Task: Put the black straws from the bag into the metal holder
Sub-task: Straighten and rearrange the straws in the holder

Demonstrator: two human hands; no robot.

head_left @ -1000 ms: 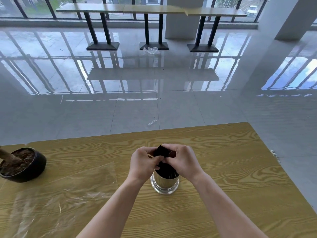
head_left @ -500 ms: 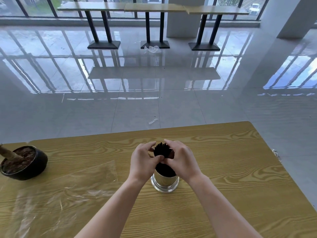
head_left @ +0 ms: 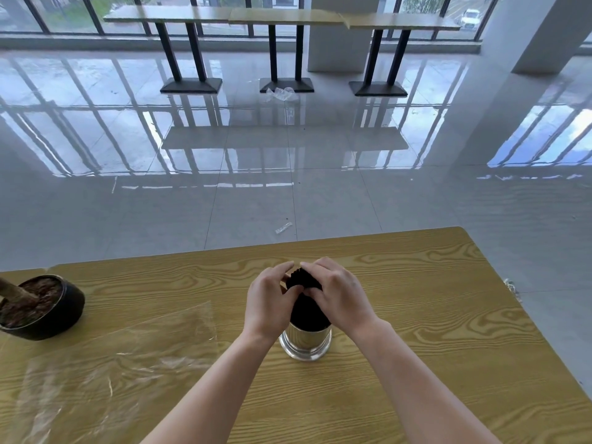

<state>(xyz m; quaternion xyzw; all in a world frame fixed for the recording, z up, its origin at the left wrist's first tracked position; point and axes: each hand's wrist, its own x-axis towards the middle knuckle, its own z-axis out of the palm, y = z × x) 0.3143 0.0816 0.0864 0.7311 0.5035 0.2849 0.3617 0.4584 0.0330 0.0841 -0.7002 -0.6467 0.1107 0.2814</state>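
Hands at work over a wooden table (head_left: 432, 315), seen from a head camera looking down. Black straws (head_left: 302, 278) bunched upright in a shiny metal holder (head_left: 306, 342) near the table's middle, lower ends inside the cup, tops standing well above the rim. Left hand (head_left: 267, 302) curved against the bundle's left side, fingers reaching up to the straw tips, thumb on the near side. Right hand (head_left: 339, 299) curled over the right side and top, fingers wrapped on the bundle. Both hands closed around the straws, not apart.

Compared with a second ago, a looser clasp: then pressed together over the tips and hiding them, now spread a little, with the dark straw ends showing between the fingertips. Holder in the same spot.

Clear plastic bag (head_left: 112, 363) lying flat on the table to the left, apparently emptied, well apart from the holder. Dark plant pot (head_left: 48, 315) with soil at the far left edge.

Probably the closing step: straws already seated, hands only tidying or about to let go. Some risk of tipping the holder with an uneven release.
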